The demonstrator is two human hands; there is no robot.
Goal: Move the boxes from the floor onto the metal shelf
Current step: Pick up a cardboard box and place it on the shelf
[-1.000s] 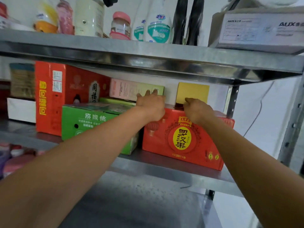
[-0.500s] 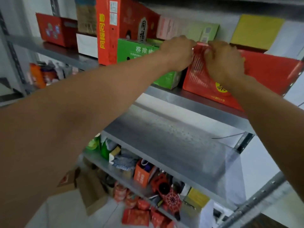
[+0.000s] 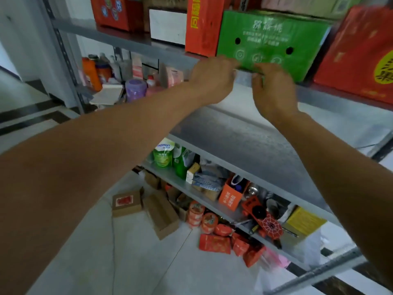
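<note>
Above, a green box (image 3: 270, 42) with two round holes, pale lettering.

I've got an orange bottle (image 3: 91, 74) at far left, a purple jar (image 3: 136, 89) to its right among blurred bottles; lower down, a green pouch (image 3: 162, 154) just beside a green bottle (image 3: 180, 165); further right an orange paper bag (image 3: 230, 195) stands upright, near a red spider-web piece (image 3: 271, 225); below, stacked round red tins (image 3: 195, 211) and loose red packets (image 3: 214, 243); a white plastic bag (image 3: 306, 250) at right.
</note>
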